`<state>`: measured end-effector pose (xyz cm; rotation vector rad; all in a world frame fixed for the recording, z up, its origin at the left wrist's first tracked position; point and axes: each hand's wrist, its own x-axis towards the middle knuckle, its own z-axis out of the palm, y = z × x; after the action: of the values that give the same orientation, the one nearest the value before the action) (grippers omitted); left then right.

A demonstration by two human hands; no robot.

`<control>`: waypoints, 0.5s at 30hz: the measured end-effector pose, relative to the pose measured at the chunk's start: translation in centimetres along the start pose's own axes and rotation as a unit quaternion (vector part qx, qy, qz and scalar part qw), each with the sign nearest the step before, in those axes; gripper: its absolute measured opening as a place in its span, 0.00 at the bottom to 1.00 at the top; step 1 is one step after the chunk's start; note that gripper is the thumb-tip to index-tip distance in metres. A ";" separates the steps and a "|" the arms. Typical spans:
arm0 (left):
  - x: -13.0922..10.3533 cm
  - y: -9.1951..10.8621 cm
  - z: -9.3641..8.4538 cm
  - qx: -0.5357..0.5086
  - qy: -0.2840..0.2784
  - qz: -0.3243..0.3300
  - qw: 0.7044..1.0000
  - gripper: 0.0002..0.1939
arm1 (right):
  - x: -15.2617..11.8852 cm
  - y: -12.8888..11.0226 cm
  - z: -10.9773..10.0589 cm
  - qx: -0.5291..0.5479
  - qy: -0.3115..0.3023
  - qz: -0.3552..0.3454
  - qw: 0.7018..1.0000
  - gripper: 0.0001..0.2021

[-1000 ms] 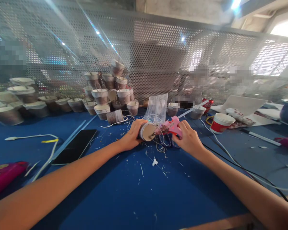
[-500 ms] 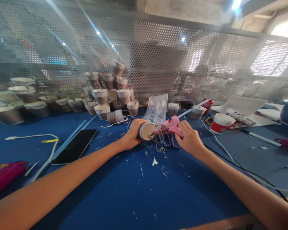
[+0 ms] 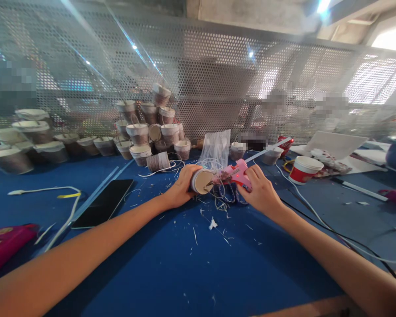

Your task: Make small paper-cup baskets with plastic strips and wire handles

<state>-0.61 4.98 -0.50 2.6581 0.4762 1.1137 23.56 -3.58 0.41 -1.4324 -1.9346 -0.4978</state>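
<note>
My left hand (image 3: 184,186) is wrapped round a small cup (image 3: 203,182), tipped on its side with its pale round end facing me. In my right hand (image 3: 259,189) is a pink glue gun (image 3: 236,173), gripped by its handle, with a long translucent glue stick (image 3: 268,149) sticking out of its back. The gun's nozzle points left and lies at the right edge of the cup's round face; whether it touches is too small to tell. Thin pale cord loops around the gun's front. Behind the cup lies a bundle of white strands (image 3: 216,147).
Stacked small buckets (image 3: 138,134) stand at the back, with more buckets (image 3: 51,151) at left. A black phone (image 3: 103,204) and a magenta tool (image 3: 9,246) lie on the left. A red-and-white paper cup (image 3: 305,170) and cables are at right. White scraps (image 3: 213,223) litter the blue table.
Almost nothing differs. Both hands keep their grips, and the nozzle stays at the cup's edge with at most a very slight shift.
</note>
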 end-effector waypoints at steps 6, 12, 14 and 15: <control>0.0 -0.2 0.0 -0.009 0.003 0.005 1.000 0.30 | 0.0 0.0 -0.2 0.003 -0.013 -0.007 1.000 0.04; -0.1 -0.2 0.1 0.010 -0.004 0.007 1.000 0.31 | 0.0 -0.2 -0.2 0.000 0.010 -0.011 1.000 0.04; -0.1 -0.2 0.0 0.013 -0.006 0.012 1.000 0.31 | 0.0 -0.3 -0.3 -0.007 0.028 0.000 1.000 0.06; -0.1 -0.2 0.0 0.013 -0.006 0.016 1.000 0.31 | 0.1 -0.4 -0.4 -0.009 0.033 0.004 0.999 0.07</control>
<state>-0.71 5.10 -0.65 2.7025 0.4509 1.1070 23.29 -3.91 0.75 -1.4173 -1.8766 -0.5541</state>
